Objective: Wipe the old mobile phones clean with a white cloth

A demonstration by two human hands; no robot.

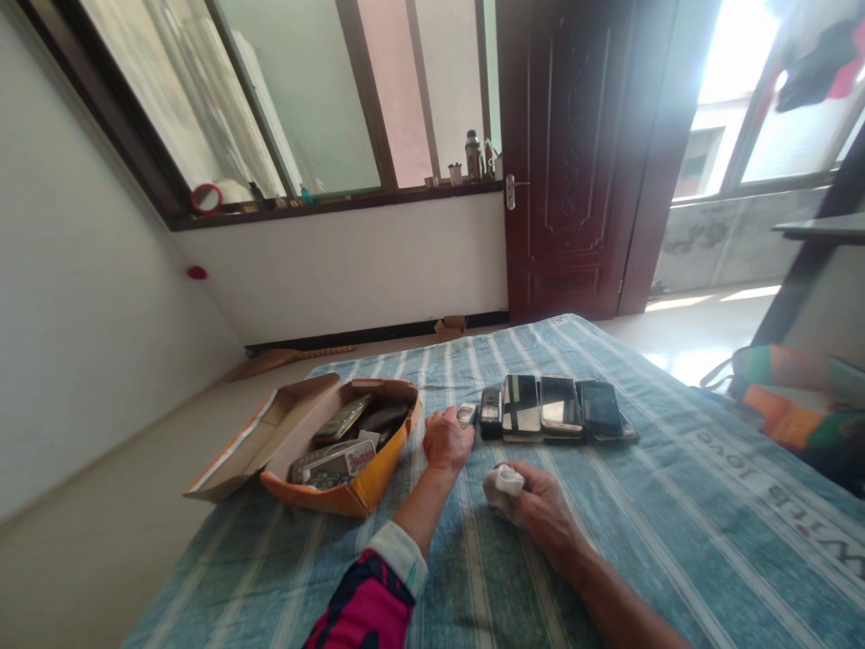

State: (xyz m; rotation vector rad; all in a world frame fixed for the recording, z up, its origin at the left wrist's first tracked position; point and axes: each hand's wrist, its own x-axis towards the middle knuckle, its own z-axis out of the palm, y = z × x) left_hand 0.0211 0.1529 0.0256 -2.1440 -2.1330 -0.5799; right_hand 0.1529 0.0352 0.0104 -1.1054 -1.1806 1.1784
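Note:
My left hand (449, 440) is stretched forward on the bed, its fingers closed on a small mobile phone (466, 415) with a light screen. That phone lies just left of a row of phones. The row holds a small dark keypad phone (491, 411), then stacked smartphones with a black-and-white one (521, 406), a light-framed one (560, 404) and a dark one (601, 409) on top. Nearer to me, my right hand (541, 505) grips a crumpled white cloth (505, 487). Left of my left hand stands an open orange box (385, 478) with several phones and other items inside.
A blue striped bedsheet (473, 559) covers the bed under everything. The box's lid (270, 433) is folded out to the left. Beyond the bed are a white wall (351, 279), a dark red door (574, 162) and a windowsill with small items. A colourful bag (797, 397) sits at the right.

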